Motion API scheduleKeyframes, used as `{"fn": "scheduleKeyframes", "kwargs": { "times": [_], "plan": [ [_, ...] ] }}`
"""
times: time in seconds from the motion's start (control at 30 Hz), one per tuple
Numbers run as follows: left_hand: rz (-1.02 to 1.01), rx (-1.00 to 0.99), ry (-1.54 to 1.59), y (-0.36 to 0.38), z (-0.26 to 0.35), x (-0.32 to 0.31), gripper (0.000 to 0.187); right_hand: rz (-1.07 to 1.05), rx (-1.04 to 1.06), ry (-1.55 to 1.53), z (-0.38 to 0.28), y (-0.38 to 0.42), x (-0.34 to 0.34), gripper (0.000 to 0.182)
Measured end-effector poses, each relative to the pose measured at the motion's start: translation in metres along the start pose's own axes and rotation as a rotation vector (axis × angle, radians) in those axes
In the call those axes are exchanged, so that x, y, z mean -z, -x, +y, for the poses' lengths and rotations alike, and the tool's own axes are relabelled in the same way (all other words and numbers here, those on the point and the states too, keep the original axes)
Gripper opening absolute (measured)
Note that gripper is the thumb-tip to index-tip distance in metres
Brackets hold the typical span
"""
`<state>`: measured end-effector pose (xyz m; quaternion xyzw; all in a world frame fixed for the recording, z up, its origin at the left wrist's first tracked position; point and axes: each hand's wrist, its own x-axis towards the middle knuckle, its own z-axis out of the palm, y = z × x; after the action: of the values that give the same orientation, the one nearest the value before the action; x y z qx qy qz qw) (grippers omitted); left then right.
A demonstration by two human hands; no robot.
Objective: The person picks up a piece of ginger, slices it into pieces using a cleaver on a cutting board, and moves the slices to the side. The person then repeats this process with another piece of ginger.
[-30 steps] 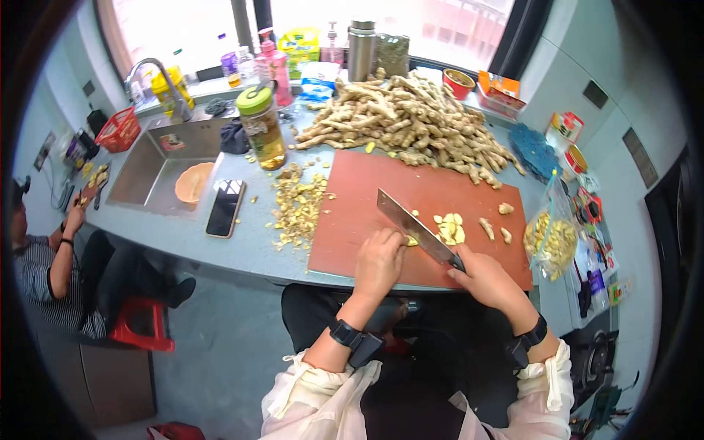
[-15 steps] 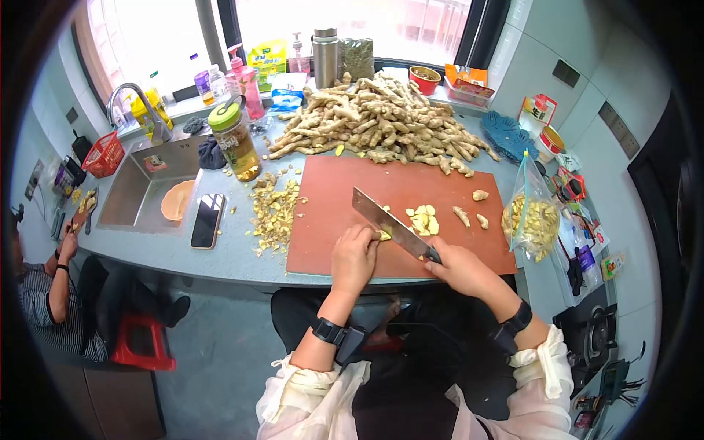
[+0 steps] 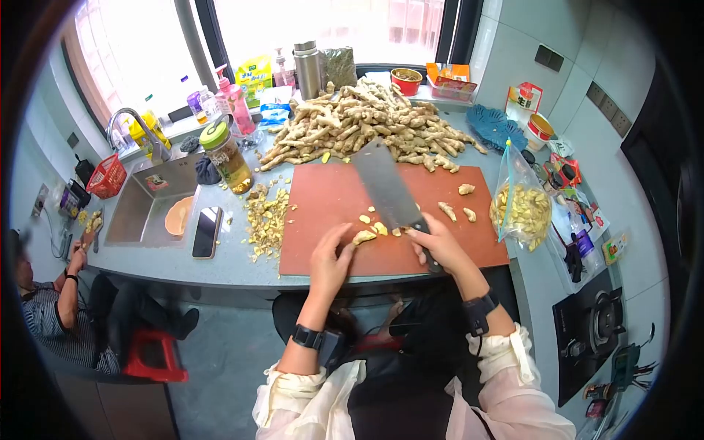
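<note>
My right hand [image 3: 446, 248] is wrapped round the handle of a cleaver [image 3: 385, 185], whose broad blade points away from me, turned flat side up over the red cutting board [image 3: 323, 194]. To its left, my left hand [image 3: 328, 258] rests at the board's front part, thumb and fingers apart. Close by its fingertips lies a piece of peeled ginger [image 3: 363, 237], with a few smaller yellow bits around it. The blade hides part of the board behind it. Small unpeeled ginger knobs [image 3: 447, 211] sit on the board's right side.
A large heap of ginger root [image 3: 367, 121] stands behind the board. Ginger peelings [image 3: 265, 220], a phone [image 3: 207, 232] and a jar [image 3: 227, 158] are left, near the sink [image 3: 125, 213]. A bag of sliced ginger [image 3: 522, 209] stands right. Another person [image 3: 62, 312] sits far left.
The cleaver has lifted and turned, showing its broad side and covering where the ginger slices lay. My left hand has come away from the blade to the left, its fingers spreading.
</note>
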<state>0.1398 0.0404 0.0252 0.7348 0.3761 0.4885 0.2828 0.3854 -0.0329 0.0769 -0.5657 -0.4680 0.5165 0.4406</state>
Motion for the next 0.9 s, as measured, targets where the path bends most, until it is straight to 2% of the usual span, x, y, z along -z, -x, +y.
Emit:
{"fn": "scheduleKeyframes", "kwargs": {
  "times": [0.03, 0.07, 0.13, 0.17, 0.23, 0.33, 0.47, 0.5, 0.6, 0.9],
  "plan": [
    [-0.02, 0.104, 0.048, 0.003, -0.003, 0.007, 0.036, 0.048, 0.039, -0.09, 0.005, 0.007, 0.008, 0.031],
    [0.004, -0.001, -0.087, 0.003, -0.019, 0.015, 0.035, 0.098, 0.074, -0.184, 0.01, 0.014, 0.016, 0.031],
    [0.058, -0.01, -0.344, 0.009, -0.021, 0.037, 0.039, 0.137, 0.092, -0.208, 0.016, 0.02, 0.03, 0.031],
    [0.054, -0.006, -0.349, 0.013, -0.023, 0.045, 0.039, 0.165, 0.111, -0.228, 0.021, 0.022, 0.036, 0.035],
    [0.063, 0.155, -0.518, 0.02, -0.026, 0.055, 0.046, 0.206, 0.165, -0.266, 0.028, 0.021, 0.041, 0.041],
    [0.013, 0.075, -0.667, 0.029, -0.032, 0.056, 0.052, 0.264, 0.211, -0.244, 0.042, 0.02, 0.036, 0.042],
    [0.002, 0.124, -0.624, 0.031, -0.032, 0.057, 0.055, 0.261, 0.175, -0.262, 0.043, 0.02, 0.028, 0.041],
    [-0.003, 0.135, -0.645, 0.03, -0.03, 0.056, 0.056, 0.254, 0.207, -0.245, 0.044, 0.019, 0.027, 0.036],
    [0.001, 0.149, -0.62, 0.032, -0.026, 0.057, 0.057, 0.237, 0.197, -0.256, 0.047, 0.02, 0.028, 0.043],
    [-0.019, 0.179, -0.646, 0.044, -0.016, 0.057, 0.059, 0.181, 0.18, -0.252, 0.047, 0.029, 0.032, 0.039]
  ]
}}
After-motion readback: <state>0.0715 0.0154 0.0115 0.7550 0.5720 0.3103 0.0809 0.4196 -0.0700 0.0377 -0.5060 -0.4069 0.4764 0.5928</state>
